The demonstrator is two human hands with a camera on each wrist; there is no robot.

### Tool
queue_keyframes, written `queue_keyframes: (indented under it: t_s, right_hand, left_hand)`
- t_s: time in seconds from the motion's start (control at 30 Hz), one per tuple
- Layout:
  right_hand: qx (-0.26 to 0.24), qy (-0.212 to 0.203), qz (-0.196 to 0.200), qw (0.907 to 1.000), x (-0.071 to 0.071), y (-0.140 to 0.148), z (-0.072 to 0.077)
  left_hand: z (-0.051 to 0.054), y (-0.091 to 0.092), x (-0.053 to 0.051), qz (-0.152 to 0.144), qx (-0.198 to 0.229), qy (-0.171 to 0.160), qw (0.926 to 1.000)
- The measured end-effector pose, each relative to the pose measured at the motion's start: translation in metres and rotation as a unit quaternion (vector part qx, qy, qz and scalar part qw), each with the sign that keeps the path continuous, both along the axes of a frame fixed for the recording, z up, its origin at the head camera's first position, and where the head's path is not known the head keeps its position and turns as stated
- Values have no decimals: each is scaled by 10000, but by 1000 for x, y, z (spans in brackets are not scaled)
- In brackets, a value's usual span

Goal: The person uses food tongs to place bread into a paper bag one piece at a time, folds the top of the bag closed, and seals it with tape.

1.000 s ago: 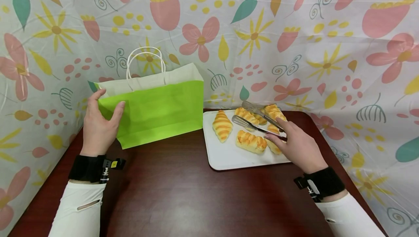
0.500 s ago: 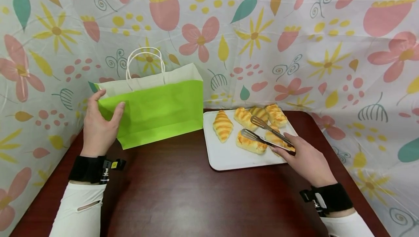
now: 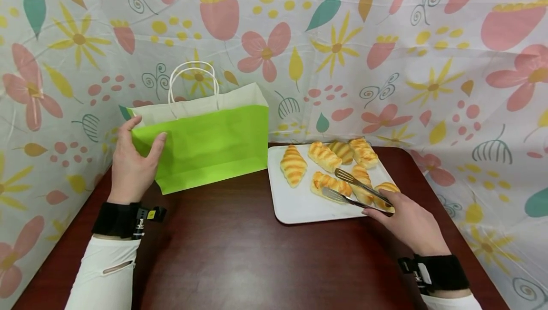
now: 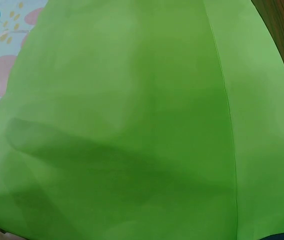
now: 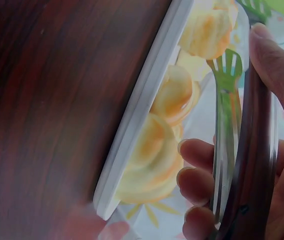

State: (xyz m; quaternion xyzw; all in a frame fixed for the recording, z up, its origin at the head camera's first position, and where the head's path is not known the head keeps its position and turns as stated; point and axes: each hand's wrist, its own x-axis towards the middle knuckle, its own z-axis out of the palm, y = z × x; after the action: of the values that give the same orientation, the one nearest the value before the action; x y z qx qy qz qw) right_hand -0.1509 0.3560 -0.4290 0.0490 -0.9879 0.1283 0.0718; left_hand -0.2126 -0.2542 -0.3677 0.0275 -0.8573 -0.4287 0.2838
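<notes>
Since the earlier frames, the right hand [image 3: 413,219] and the tongs [image 3: 365,187] have shifted from the far middle of the tray [image 3: 295,208] toward its near right corner, uncovering the breads [image 3: 324,157] along its far edge. The left hand [image 3: 134,167] and the bag [image 3: 205,148] have stayed put.

At the tray's near right corner the right hand grips the tongs, thumb on one side and fingertips curled round the other. The tongs reach in over the tray, slotted heads apart, one over a near bread; whether they touch it, I cannot tell.

Seven breads lie on the tray: one alone by its left edge, three along its far edge, and three across its near and right part, the last partly behind the tongs.

The bag stands just beside the tray's left edge, green in front, white inside, with two white handles [image 3: 216,82]. Farther left of the tray, the left hand is at the bag's left edge, thumb and forefinger spread; how its other fingers lie, I cannot tell.

The table [image 3: 248,253] under the tray is dark red-brown; flowered cloth [image 3: 265,10] hangs behind.
</notes>
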Motion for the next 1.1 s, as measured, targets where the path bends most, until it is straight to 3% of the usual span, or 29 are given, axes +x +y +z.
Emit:
queue_keyframes:
  t_s: [0.5,1.1]
  right_hand:
    - [100,-270,-20,9996,0,-4,-5]
    - [324,2,95,9994,1,-7,-6]
  left_hand:
    - [-1,-2,0,9,-51,26,10000]
    - [-2,-2,-1,-52,-57,5,10000]
